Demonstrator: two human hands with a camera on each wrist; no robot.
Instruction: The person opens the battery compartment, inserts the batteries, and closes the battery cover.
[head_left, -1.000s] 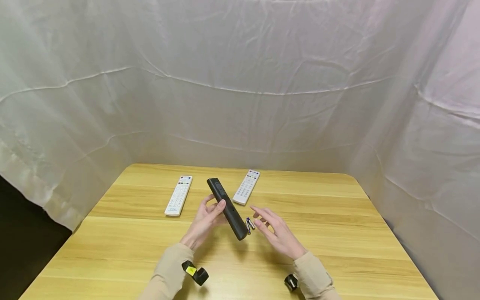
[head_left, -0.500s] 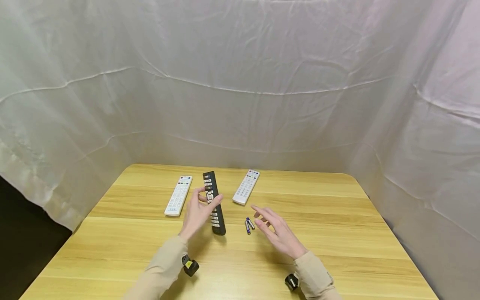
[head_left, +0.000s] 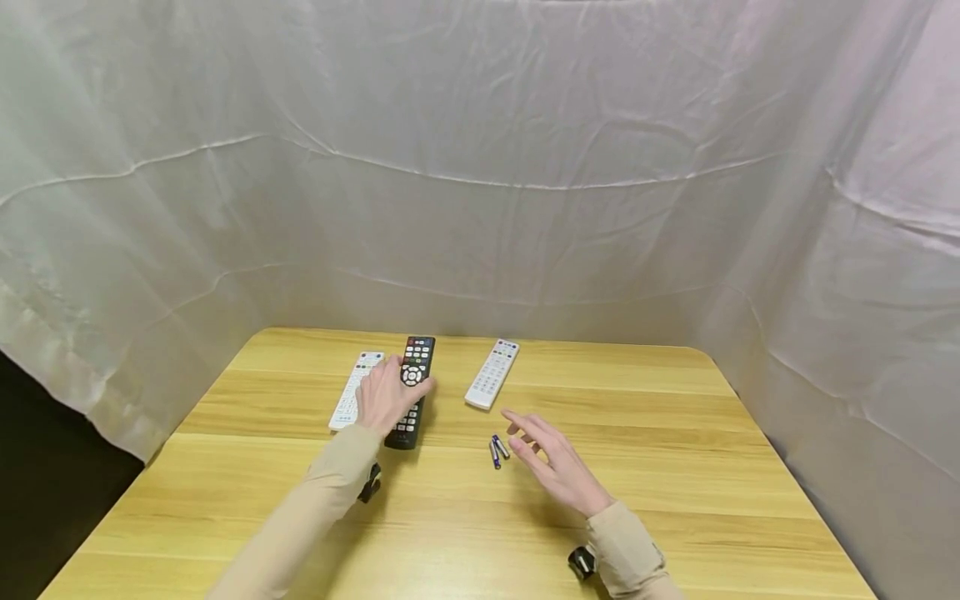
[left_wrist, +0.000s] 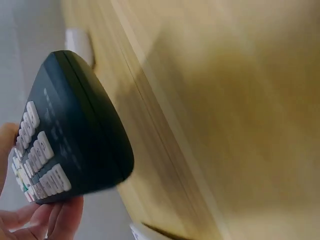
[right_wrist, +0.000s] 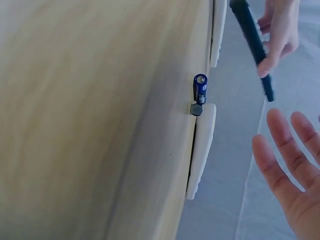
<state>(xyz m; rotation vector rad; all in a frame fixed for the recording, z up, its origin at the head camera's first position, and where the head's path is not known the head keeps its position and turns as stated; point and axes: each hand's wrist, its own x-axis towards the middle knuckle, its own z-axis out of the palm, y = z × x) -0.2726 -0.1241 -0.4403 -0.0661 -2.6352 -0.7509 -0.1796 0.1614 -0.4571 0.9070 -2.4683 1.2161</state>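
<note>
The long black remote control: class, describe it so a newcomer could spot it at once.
Find the light wooden table, then the two slim white remote controls near its far edge. Between them in the head view, the person's left hand grips the long black remote control. Unlike its white neighbours, it is dark and held off the table.

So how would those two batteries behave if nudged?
The batteries would probably roll, being slim cylinders lying on the table. They look smooth, so may be slippery. They lie close together, so nudging one could shift the other.
</note>
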